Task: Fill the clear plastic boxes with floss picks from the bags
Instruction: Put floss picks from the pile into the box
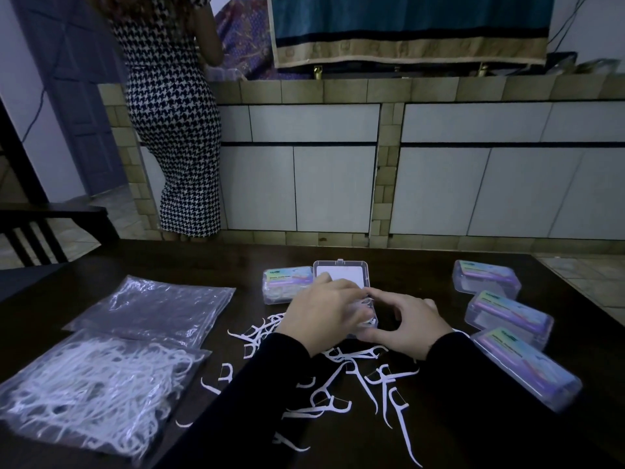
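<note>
An open clear plastic box stands mid-table with its lid raised toward the far side. My left hand reaches over the box and holds a small bunch of white floss picks inside it. My right hand curls round the box's right near corner. Loose floss picks lie scattered on the dark table in front of me. A full bag of picks rests at the near left, with flat empty bags behind it.
A closed labelled box sits just left of the open one. Three closed boxes line the right side. A person in a houndstooth dress stands at the tiled counter beyond. A dark chair is at the left.
</note>
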Motion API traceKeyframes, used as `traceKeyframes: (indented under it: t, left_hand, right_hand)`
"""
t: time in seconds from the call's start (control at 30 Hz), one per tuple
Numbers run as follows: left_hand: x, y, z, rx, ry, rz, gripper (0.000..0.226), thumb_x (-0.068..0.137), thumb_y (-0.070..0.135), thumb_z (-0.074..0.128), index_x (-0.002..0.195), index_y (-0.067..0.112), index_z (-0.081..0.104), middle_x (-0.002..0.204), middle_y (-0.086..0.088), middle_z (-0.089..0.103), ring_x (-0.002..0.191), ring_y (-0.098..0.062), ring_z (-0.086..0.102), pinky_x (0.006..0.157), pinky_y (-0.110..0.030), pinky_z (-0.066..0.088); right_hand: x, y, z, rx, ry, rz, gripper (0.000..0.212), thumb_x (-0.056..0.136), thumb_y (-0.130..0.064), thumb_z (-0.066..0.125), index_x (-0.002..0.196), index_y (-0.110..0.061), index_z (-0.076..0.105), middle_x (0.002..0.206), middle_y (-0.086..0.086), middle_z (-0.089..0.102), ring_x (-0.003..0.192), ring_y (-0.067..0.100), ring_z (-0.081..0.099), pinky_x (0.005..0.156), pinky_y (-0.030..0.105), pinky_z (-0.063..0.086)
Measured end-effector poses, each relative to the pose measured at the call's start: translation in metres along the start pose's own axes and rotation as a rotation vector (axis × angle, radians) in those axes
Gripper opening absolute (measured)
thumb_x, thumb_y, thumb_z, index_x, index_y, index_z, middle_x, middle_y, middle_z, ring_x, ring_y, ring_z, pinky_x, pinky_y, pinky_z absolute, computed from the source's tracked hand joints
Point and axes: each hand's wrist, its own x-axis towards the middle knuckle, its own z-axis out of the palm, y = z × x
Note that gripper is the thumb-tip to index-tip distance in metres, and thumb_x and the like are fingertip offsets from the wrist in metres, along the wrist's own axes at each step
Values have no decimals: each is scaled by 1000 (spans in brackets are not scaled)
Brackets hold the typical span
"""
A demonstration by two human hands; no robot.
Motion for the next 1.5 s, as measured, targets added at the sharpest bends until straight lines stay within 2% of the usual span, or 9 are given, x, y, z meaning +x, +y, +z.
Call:
traceKeyframes:
  t: [0.13,0.6,0.73,0.83,0.93,1.03,1.2,1.37,1.5]
  left_hand:
    - [1,-4,2,23,-30,41,37,97,46,44,124,29,62,127,12,57,101,-10,39,77,-23,33]
    - [-2,-5,4,26,-58,43,43,95,53,41,129,33,58,130,12,50,110,-9,36,85,-23,34]
    - [-4,-19,-3,-77,48,-64,39,98,45,40,133,34,52,130,13,49,115,-5,36,96,-24,35]
    - [-5,-35,-8,-170,143,-267,38,99,36,43,136,32,48,135,9,46,120,-8,36,98,-24,31]
    - [-6,-42,-9,-327,114,-377,37,100,31,43,137,26,48,132,5,53,122,-12,46,100,-29,36]
    - [-6,-37,-8,-466,72,-394,40,100,32,45,140,29,42,124,10,58,114,-9,53,98,-30,43]
    - [-4,-32,-12,-692,120,-429,50,98,28,50,145,26,34,110,14,54,94,-1,52,79,-12,39]
    - [-10,-36,-13,-585,15,-267,27,91,37,59,119,39,62,109,12,49,96,-2,49,76,-10,40]
    - [-12,-41,-15,-496,-61,-150,25,87,27,68,105,44,66,117,17,54,104,-2,54,83,-18,46]
  right_hand:
    - [1,3,2,-4,-1,-6,81,74,-72,60,144,-46,29,145,-16,44,135,11,34,108,39,17]
    - [-1,2,-2,0,-8,-8,81,74,-70,62,144,-46,28,145,-16,43,136,14,33,108,37,17]
    - [0,4,-1,-16,-33,10,83,74,-71,62,145,-46,26,145,-15,44,134,16,34,106,37,20]
    - [2,4,0,-2,-26,41,88,72,-73,62,146,-47,24,143,-17,45,131,18,35,105,37,22]
    - [3,6,0,32,-28,24,93,70,-73,63,147,-47,18,136,-23,49,127,16,40,105,39,22]
    - [2,5,-2,84,-13,20,99,69,-70,68,146,-48,10,130,-25,52,121,16,46,109,43,24]
    - [2,7,-4,107,18,20,115,70,-63,73,149,-43,-8,132,-20,54,117,14,50,110,44,25]
    - [3,8,-2,76,42,31,108,73,-66,68,150,-42,-3,138,-18,50,120,13,49,110,41,24]
    - [3,7,-3,55,38,49,96,76,-64,66,150,-43,8,142,-16,47,126,14,44,113,42,21]
